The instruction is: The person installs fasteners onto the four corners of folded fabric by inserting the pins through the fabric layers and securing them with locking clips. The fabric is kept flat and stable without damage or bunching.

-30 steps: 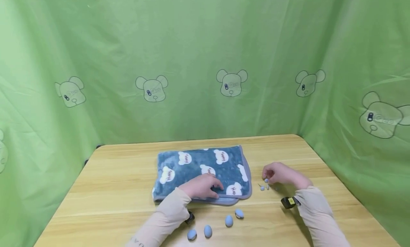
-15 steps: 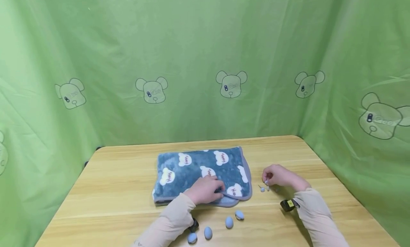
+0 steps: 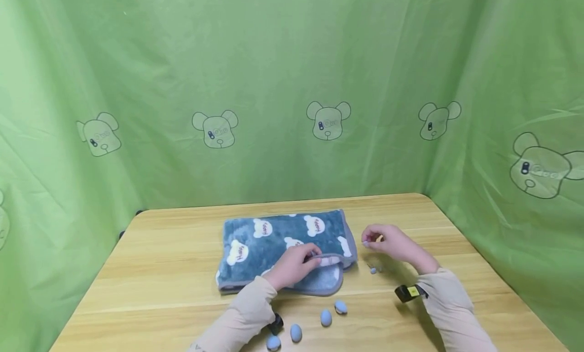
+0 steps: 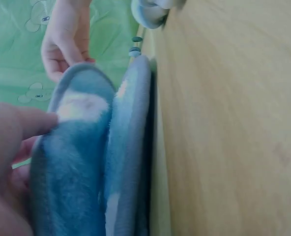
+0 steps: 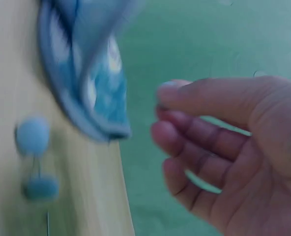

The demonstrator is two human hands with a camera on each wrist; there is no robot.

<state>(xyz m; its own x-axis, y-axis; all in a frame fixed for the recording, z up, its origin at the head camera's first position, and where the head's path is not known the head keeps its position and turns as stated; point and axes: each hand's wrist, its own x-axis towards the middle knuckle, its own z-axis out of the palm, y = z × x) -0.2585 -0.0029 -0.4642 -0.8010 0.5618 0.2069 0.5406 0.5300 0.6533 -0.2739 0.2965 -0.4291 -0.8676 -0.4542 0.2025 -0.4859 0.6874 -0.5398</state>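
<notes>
A folded teal fleece blanket (image 3: pixel 269 240) with white bear heads and a grey border lies mid-table. My left hand (image 3: pixel 296 263) pinches the upper layer's front edge near the right corner, lifted off the grey-blue layer (image 3: pixel 321 281) beneath. In the left wrist view, thumb and fingers hold the raised flap (image 4: pixel 76 147), apart from the lower layer. My right hand (image 3: pixel 390 243) is raised just right of the blanket, pinching a small blue-headed pin (image 3: pixel 366 244), mostly hidden by the fingertips. Below it on the table lies another blue-headed pin (image 3: pixel 373 271).
Several blue oval caps lie along the front: one cap (image 3: pixel 274 343) by the left wrist camera, one (image 3: pixel 296 333) beside it, and others (image 3: pixel 326 318) farther right. Green curtains (image 3: pixel 274 78) hang behind and beside the wooden table (image 3: pixel 159 271).
My left hand has gripped the blanket's front edge and raised it, folding the corner back. My right hand has picked up a blue-headed pin and moved up and left toward the blanket.
</notes>
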